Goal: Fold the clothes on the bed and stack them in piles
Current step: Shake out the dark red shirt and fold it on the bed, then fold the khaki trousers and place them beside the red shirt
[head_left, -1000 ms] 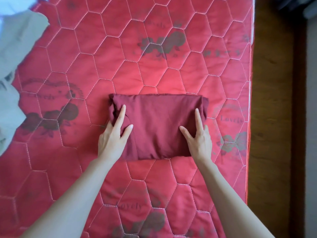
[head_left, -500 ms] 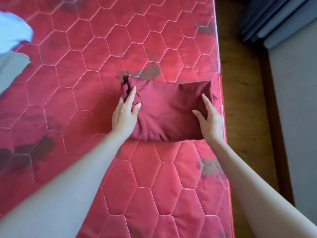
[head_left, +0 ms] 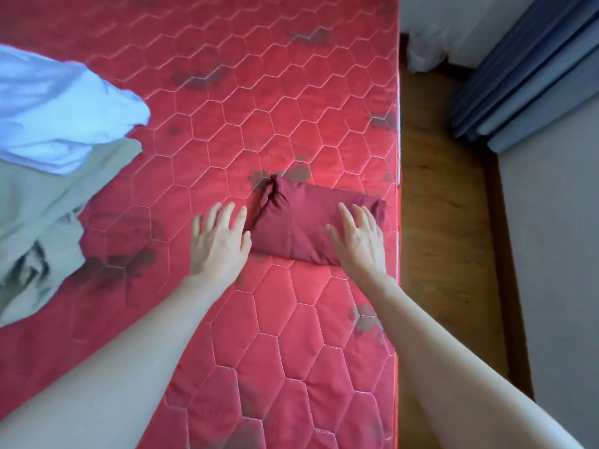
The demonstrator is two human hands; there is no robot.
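A folded dark red garment (head_left: 308, 222) lies on the red quilted mattress (head_left: 227, 124), close to its right edge. My right hand (head_left: 356, 238) lies flat on the garment's right half, fingers straight. My left hand (head_left: 220, 241) is open with spread fingers just left of the garment, over the mattress, its thumb near the garment's bunched left end. A heap of unfolded clothes sits at the left: a light blue piece (head_left: 58, 115) on top of a pale grey-green piece (head_left: 42, 215).
The mattress ends at the right (head_left: 398, 189); beyond it is a wooden floor (head_left: 440, 205), a grey surface (head_left: 551, 254) and blue curtains (head_left: 525, 76). A crumpled white bag (head_left: 424, 50) lies on the floor at the far right.
The folded red garment has been slid toward the mattress's right edge. My left hand has come off it and now hovers beside it. The view has swung, showing more of the clothes heap.
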